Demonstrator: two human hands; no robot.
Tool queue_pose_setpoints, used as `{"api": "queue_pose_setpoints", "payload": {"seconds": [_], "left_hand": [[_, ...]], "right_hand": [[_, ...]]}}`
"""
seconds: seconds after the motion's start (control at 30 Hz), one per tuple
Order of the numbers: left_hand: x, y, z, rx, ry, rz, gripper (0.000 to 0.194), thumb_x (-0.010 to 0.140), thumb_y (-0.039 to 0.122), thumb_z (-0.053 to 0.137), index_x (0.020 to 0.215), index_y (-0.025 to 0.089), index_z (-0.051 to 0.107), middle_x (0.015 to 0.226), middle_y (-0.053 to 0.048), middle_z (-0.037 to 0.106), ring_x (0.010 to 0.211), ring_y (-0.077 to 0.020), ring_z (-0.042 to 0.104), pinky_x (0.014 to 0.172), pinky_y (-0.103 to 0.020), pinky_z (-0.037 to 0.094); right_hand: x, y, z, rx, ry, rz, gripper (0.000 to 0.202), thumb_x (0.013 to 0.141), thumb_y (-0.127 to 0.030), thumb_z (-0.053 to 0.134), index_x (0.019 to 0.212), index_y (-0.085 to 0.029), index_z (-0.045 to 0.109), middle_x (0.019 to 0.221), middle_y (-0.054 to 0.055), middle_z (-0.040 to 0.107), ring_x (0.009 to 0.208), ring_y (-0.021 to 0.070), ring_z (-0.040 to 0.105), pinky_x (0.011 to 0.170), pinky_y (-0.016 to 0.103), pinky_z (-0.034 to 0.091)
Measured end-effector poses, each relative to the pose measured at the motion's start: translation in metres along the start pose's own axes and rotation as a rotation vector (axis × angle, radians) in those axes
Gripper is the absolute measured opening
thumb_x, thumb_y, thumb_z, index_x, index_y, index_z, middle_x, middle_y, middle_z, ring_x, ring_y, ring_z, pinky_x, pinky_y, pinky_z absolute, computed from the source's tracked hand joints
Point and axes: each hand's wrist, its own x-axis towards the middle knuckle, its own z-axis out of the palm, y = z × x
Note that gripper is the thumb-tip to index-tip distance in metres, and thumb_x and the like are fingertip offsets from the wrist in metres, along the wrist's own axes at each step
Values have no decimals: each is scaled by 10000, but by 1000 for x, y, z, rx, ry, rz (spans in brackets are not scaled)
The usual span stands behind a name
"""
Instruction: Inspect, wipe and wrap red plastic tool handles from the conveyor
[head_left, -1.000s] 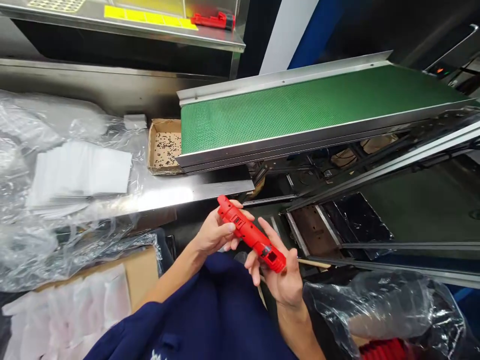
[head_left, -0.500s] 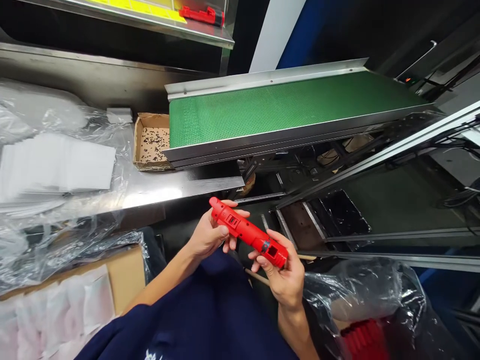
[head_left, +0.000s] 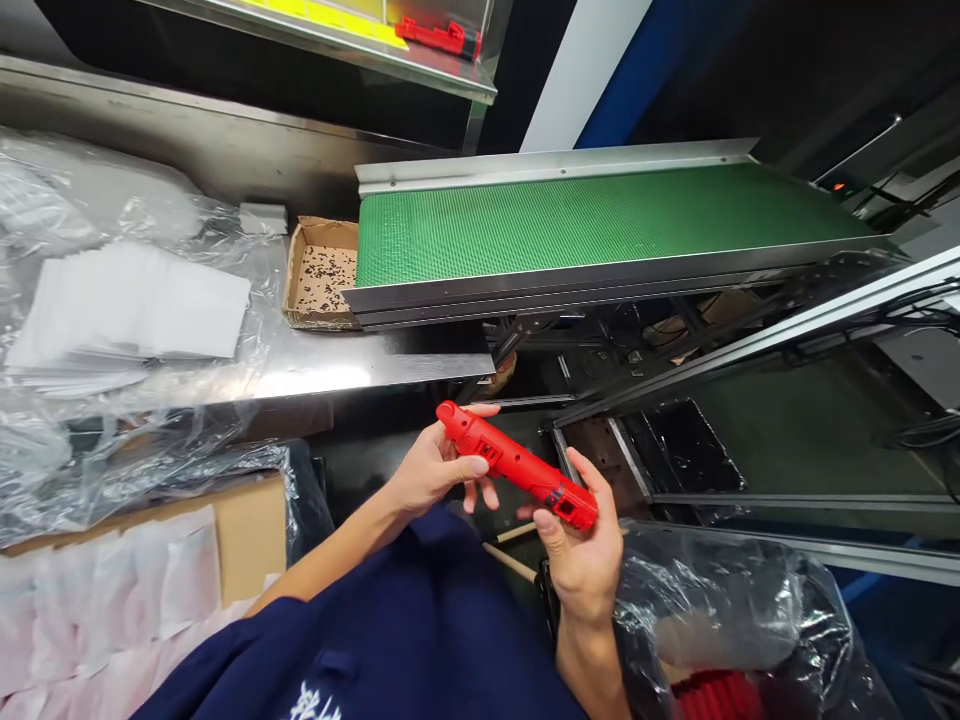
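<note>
both hands are on the red plastic casing [head_left: 519, 466], held off the worktop [head_left: 322, 366], above the person's lap, tilted w/ its r end lower in view. left hand [head_left: 429, 470]: thumb pressed on top nr the small slot [head_left: 490, 455], other fingers spread loosely below & behind. right hand [head_left: 589, 565]: half-curled round the other end, thumb just by the square cutout [head_left: 565, 507], index along the far side; can't tell how firm that grip is.

looks like a hold-&-check step, so: keep the slotted face up, let the left thumb steady it, & turn w/ the right fingertips rather than squeezing. best keep the right thumb off the cutout so its rim stays visible. slick-looking plastic could slip if both hands loosen at once; 1 should always grip.

edges: worktop's front lip runs just beyond the left hand, & looks thin & hard, so lift before going fwd. cardboard tray [head_left: 321, 319] w/ tiny black parts sits on it, tucked against the end of the green conveyor belt [head_left: 555, 222]; a knock there might spill them. belt's near metal side wall is another edge to clear. to the r, the clear plastic bag [head_left: 720, 590] is nr the right wrist & may snag. most room seems to be btwn lap & worktop lip, approx where the casing is now.
</note>
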Motion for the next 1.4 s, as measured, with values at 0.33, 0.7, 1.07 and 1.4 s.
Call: {"api": "queue_pose_setpoints", "payload": {"seconds": [0.33, 0.7, 1.07, 1.4], "left_hand": [[1, -9, 6, 51, 131, -2, 675, 727, 387, 838, 1224, 156, 445, 762, -24, 683, 539, -219, 696, 380, -179, 490], [2, -14, 10, 53, 310, -40, 690, 662, 395, 870, 1172, 136, 485, 763, -36, 679, 459, -181, 649, 359, -184, 457], [-8, -21, 0, -85, 163, -105, 599, 695, 449, 852, 1118, 84, 637, 874, -156, 725, 623, -243, 709, 403, -195, 507], [-14, -19, 3, -62, -288, -358, 633, 837, 472, 741, 1311, 124, 506, 1019, -200, 709, 653, -237, 726, 451, -192, 540]], "right_hand": [[12, -8, 14, -48, 88, 86, 471, 812, -434, 729, 1176, -183, 565, 869, 45, 730, 626, 195, 710, 612, 305, 569], [19, 0, 12, -25, -36, -27, 634, 810, -324, 748, 1372, -245, 465, 1453, 142, 477, 1212, 257, 594, 970, 416, 544], [37, -5, 13, 161, 210, -65, 474, 778, -297, 787, 1197, -229, 574, 1214, 98, 620, 939, 217, 708, 819, 390, 602], [58, -10, 8, 300, 19, -24, 356, 844, -332, 745, 1178, -240, 663, 1205, 85, 679, 962, 212, 715, 791, 326, 597]]}}
